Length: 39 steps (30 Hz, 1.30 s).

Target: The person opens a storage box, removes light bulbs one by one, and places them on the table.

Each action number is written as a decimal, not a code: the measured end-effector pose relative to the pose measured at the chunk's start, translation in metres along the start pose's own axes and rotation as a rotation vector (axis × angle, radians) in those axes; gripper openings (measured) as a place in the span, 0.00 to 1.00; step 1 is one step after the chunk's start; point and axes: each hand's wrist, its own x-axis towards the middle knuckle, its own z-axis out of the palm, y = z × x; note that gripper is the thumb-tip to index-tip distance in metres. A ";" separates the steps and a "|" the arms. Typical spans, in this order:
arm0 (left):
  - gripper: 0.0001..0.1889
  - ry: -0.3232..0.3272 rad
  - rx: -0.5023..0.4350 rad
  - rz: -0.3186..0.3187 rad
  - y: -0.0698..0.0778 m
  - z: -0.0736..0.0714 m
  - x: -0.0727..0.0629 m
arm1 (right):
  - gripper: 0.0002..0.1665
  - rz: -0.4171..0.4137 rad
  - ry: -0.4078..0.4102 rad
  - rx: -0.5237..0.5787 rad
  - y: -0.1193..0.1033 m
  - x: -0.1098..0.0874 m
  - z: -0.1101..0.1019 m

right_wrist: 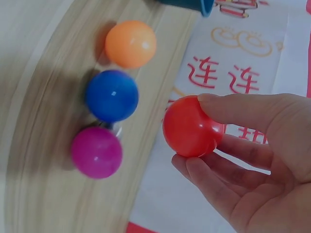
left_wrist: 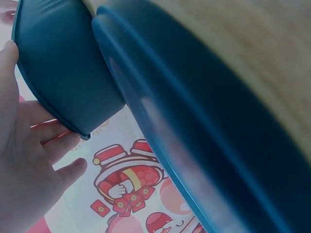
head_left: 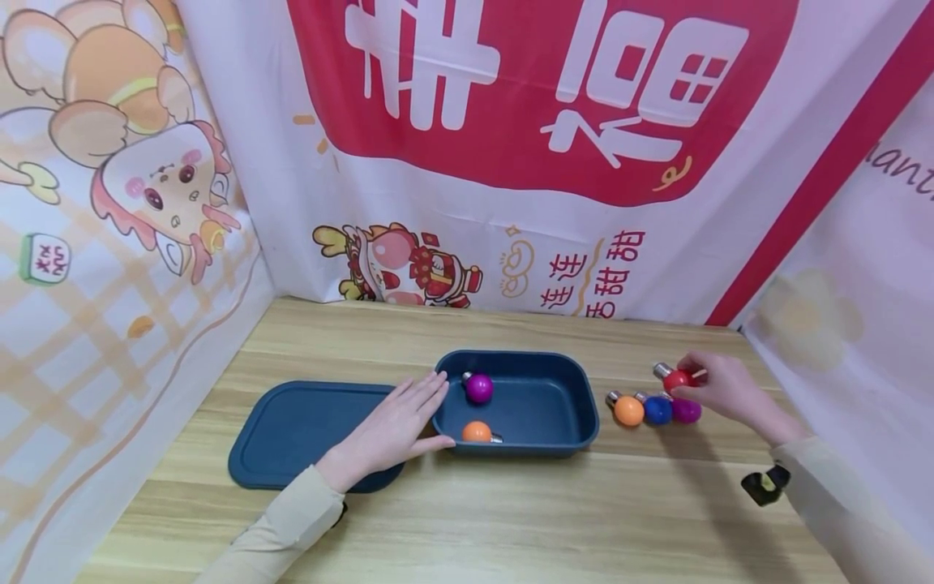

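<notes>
A red light bulb (right_wrist: 187, 127) with a silver screw base is pinched between the thumb and fingers of my right hand (head_left: 722, 389), above the bulbs at the right. Below it lie an orange bulb (head_left: 628, 411), a blue bulb (head_left: 658, 410) and a purple bulb (head_left: 686, 410) in a row on the table. My left hand (head_left: 397, 422) rests with straight fingers against the left rim of a dark blue box (head_left: 584, 405). Inside that box are another purple bulb (head_left: 479, 388) and another orange bulb (head_left: 477, 431).
A dark blue lid (head_left: 292, 434) lies flat left of the box, partly under my left forearm. The wooden table (head_left: 511, 519) meets a printed cloth backdrop (head_left: 467, 219) behind, with more cloth at both sides.
</notes>
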 end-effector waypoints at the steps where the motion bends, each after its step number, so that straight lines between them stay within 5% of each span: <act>1: 0.46 -0.001 -0.001 -0.001 0.000 0.000 0.000 | 0.19 0.006 0.002 0.002 0.003 -0.001 0.000; 19: 0.46 -0.012 0.002 -0.006 0.000 0.000 -0.001 | 0.21 0.082 0.001 0.013 0.052 -0.011 0.001; 39: 0.46 -0.020 -0.009 -0.015 0.001 -0.002 -0.001 | 0.19 0.120 -0.022 0.002 0.074 -0.019 0.005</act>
